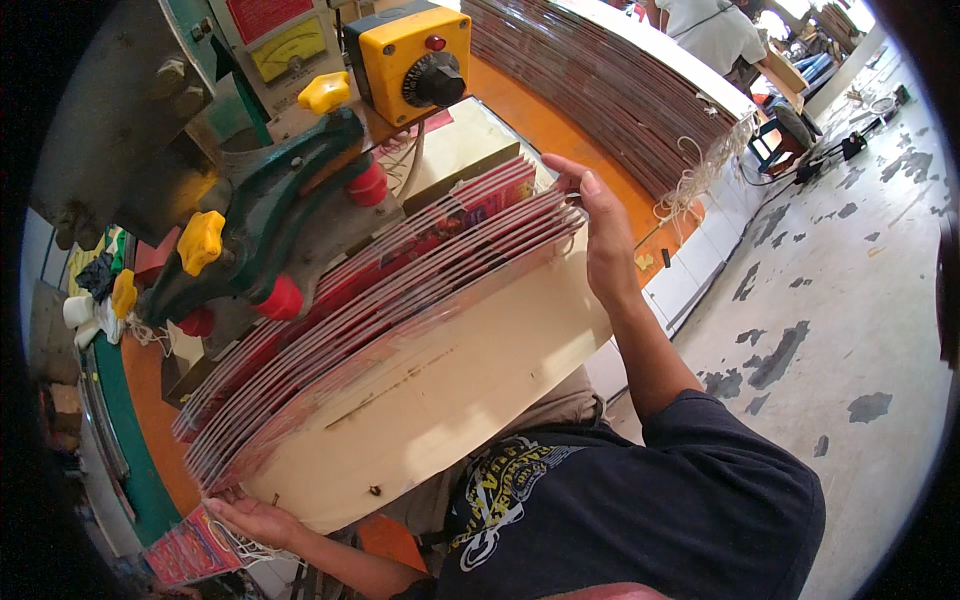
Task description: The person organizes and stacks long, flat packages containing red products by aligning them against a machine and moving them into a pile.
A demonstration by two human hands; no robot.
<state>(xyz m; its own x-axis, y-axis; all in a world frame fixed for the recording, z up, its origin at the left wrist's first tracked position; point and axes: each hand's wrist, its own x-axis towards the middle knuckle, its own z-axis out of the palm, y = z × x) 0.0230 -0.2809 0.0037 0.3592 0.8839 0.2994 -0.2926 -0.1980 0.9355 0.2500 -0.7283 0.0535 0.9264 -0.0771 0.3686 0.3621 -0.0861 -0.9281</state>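
A stack of flat red printed card pieces (430,262) stands on edge on a cream board (430,400), its pale edges running from lower left to upper right. My right hand (603,225) presses the upper right end of the stack, thumb and fingers around its corner. At the lower left end, my left hand (250,518) cups the other corner, its fingers partly hidden by the stack. Between them the two hands hold the stack. Just beyond it, a dark green machine arm (290,190) carries red round pads (282,298) and yellow knobs (202,243).
A yellow control box (412,62) with a black dial sits above the machine. Along the back of the orange table (655,240) rises a long stack of brown-edged flat pieces (610,90), with white cords (690,190) hanging off its end. Another person (715,35) is at the far right.
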